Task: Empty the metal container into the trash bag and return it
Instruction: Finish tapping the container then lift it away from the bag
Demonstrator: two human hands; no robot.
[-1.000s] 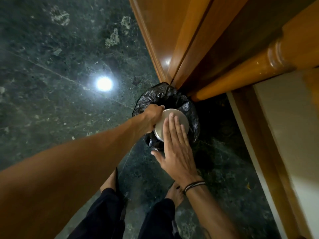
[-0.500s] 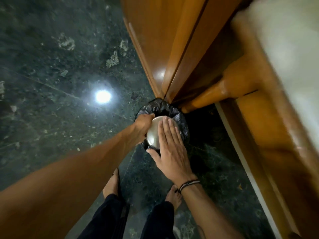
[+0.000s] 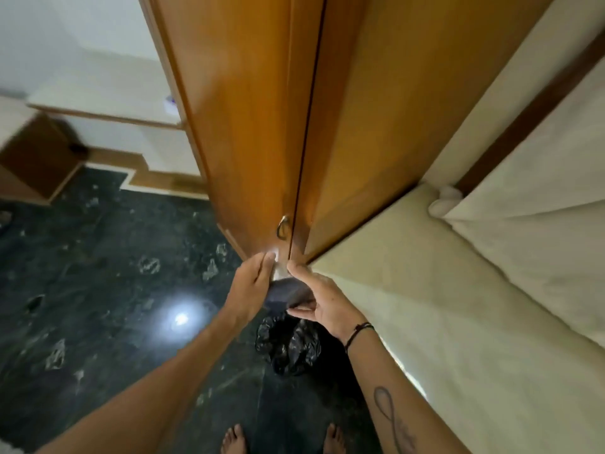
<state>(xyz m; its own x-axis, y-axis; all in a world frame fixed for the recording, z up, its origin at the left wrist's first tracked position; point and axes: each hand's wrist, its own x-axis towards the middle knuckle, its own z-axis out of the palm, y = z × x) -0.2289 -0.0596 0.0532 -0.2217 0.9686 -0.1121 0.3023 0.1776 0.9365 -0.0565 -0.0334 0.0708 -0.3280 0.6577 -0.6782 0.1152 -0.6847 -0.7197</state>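
Container, round grey metal [image 3: 286, 291], now lifted clear of crumpled black trash bag [image 3: 288, 344]. Left hand [image 3: 252, 283] and right hand [image 3: 322, 306] both grip it. Dump looks done; return pending.

The metal container [image 3: 288, 291] looks dull and smooth, blurred here. The trash bag [image 3: 288, 345] is crinkled glossy black plastic. The wooden door [image 3: 248, 126] is varnished and shiny; the floor [image 3: 98, 290] is polished dark stone.

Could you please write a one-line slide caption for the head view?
Both hands, left and right, hold the metal container above the black trash bag.
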